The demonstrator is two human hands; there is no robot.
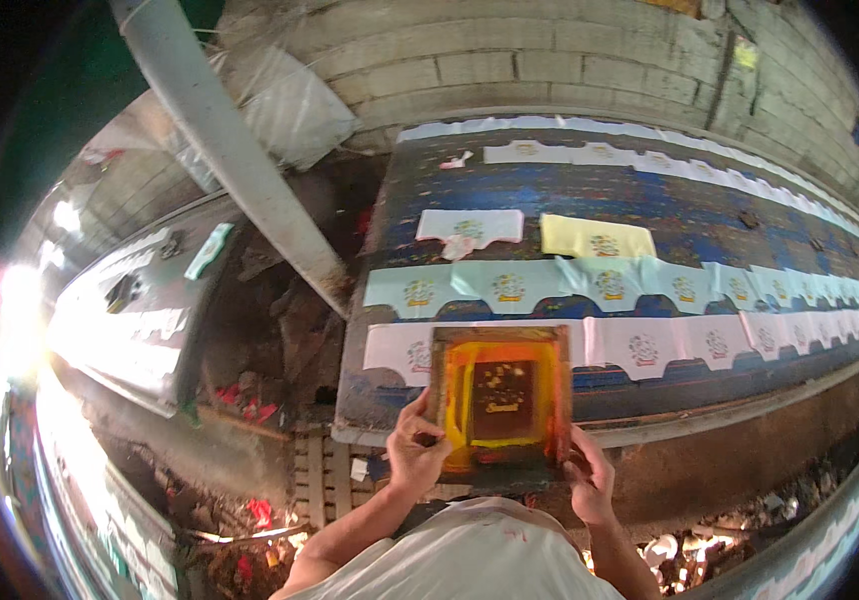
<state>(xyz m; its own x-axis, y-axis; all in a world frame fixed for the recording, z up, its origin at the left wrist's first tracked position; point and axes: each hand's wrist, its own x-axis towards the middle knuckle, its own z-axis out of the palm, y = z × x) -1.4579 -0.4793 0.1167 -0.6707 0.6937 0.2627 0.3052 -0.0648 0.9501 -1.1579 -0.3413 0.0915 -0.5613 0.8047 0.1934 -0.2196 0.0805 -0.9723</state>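
Note:
Between both hands is a wooden-framed printing screen (510, 395), its mesh smeared yellow and orange around a dark middle panel. My left hand (418, 445) grips the frame's left side, fingers curled round the edge. On the lower right side, my right hand (588, 470) holds the frame with its fingers wrapped against it. The screen is over the table's near edge and hides part of the nearest row of cloth pieces. In that row, a white printed cloth piece (642, 346) lies just right of the frame. Behind it runs a row of pale green printed pieces (610, 284).
The long dark table (510, 200) stretches off to the right, with a yellow cloth piece (598, 238) and more white ones farther back. A slanted grey post (235, 145) stands at its left. Beyond that is another table (195, 330). Scraps litter the floor.

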